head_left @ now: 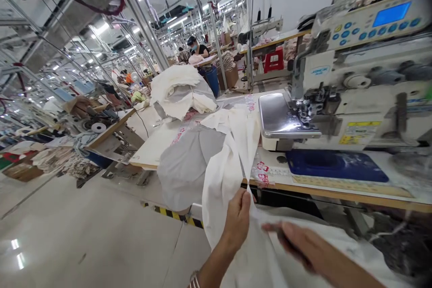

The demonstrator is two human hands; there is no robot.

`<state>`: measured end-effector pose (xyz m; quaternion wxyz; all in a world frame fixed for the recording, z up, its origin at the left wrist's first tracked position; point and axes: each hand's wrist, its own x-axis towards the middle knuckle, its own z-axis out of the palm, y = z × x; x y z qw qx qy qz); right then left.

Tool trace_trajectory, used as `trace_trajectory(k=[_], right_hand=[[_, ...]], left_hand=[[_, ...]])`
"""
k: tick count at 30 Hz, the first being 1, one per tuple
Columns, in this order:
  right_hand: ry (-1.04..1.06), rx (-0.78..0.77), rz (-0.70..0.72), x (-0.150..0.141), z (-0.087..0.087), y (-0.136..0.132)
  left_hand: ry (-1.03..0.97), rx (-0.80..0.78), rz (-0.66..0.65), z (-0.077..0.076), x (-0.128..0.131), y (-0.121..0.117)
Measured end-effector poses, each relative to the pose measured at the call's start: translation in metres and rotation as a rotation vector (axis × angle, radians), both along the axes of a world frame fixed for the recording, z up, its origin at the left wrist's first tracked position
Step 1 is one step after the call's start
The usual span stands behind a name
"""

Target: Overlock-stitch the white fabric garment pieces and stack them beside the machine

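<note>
My left hand [239, 216] is closed, pinching the edge of a white fabric piece [219, 175] just in front of the table edge. The cloth drapes from the tabletop, past that hand and down over my lap. To the right, my right hand [303, 245] is blurred by motion over the lower cloth. Its fingers are curled around a dark, narrow object that I cannot make out. Beyond the hands, an overlock sewing machine [354, 76] stands on the table, its shiny metal plate [280, 114] beside the upper part of the cloth.
A stack of cream fabric pieces [175, 87] and grey cloth [191, 162] lie on the sewing table [148, 155]. A blue tray [337, 165] sits before the machine. Dark material [401, 243] is at lower right. A co-worker [199, 49] sits farther back, near a red stool [274, 60].
</note>
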<state>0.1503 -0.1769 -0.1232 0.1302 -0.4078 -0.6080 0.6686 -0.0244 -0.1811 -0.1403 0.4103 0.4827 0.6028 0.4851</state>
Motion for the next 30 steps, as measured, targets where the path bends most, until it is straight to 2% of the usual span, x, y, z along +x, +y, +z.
trace_trajectory(k=[2, 5, 8, 16, 25, 28, 30], right_hand=[[0.013, -0.103, -0.132, -0.004, -0.006, 0.028], [0.134, -0.196, -0.089, -0.018, -0.009, 0.053], [0.205, -0.268, -0.014, -0.03, -0.007, 0.059], [0.237, -0.363, 0.033, -0.035, -0.014, 0.062], [0.226, -0.268, -0.007, -0.038, -0.005, 0.062], [0.253, -0.149, -0.053, -0.031, -0.003, 0.05], [0.244, -0.015, -0.103, -0.024, 0.0, 0.037]], left_hand=[[-0.031, -0.026, -0.019, 0.005, -0.005, -0.008], [-0.195, -0.155, -0.136, 0.018, -0.01, -0.017], [-0.287, -0.251, -0.22, 0.027, -0.016, -0.023], [-0.305, -0.276, -0.215, 0.027, -0.023, -0.027], [-0.149, -0.285, -0.313, 0.034, -0.023, -0.027], [-0.166, -0.169, -0.254, 0.037, -0.016, -0.027], [-0.286, -0.093, -0.227, 0.042, -0.008, -0.024]])
